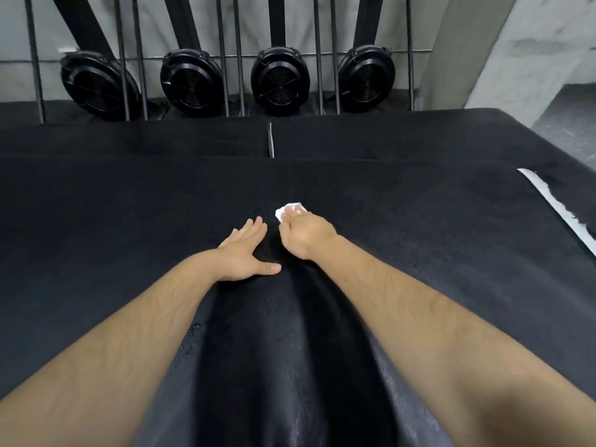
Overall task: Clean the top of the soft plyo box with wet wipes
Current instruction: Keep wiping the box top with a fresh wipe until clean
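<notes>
Our right hand (304,235) curls its fingers round a crumpled white wet wipe (289,210), holding it down on the black top of the soft plyo box (435,221), about midway between the box's left and right edges. Just beside it, our left hand (246,251) lies flat on the same top, fingers straight and thumb spread. Beyond the far edge stand four round black fan housings (280,80).

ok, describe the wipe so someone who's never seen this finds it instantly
Find the black plyo box top filling the view. Near its centre, the right hand grips a small crumpled wet wipe that pokes out beyond the knuckles. It is the only white thing by the hands; the left hand beside it lies flat, empty.
</notes>
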Tool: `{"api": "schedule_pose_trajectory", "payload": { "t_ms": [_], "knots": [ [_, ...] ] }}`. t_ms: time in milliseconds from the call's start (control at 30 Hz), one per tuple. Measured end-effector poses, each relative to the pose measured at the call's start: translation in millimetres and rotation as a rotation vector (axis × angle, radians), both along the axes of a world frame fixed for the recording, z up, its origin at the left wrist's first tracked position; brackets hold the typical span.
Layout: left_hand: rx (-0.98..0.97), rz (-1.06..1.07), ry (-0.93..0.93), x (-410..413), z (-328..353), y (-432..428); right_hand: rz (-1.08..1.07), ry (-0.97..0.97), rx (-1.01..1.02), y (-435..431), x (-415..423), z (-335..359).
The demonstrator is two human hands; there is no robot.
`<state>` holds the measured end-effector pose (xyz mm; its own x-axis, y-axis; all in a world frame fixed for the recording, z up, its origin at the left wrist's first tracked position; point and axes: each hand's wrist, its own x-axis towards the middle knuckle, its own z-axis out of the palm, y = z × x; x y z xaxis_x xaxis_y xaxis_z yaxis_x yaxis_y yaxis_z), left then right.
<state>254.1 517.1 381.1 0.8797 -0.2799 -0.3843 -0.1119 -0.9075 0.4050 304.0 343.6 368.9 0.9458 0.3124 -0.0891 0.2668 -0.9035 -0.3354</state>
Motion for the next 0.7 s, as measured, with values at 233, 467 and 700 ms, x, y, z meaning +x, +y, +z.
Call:
{"api": "schedule_pose_trajectory", "payload": {
  "t_ms": [233, 467, 700],
  "knots": [
    [0.011, -0.025, 0.044, -4, 7, -3, 0.146, -0.024, -0.012, -7, -24, -5],
    [-0.001, -0.016, 0.024, 0, 1, 2, 0.153, -0.049, 0.02, 0, -52, -20],
    [0.08, 0.032, -0.055, -12, 7, -11, 0.031, -0.099, 0.022, 7, -58, -13]
  ]
}}
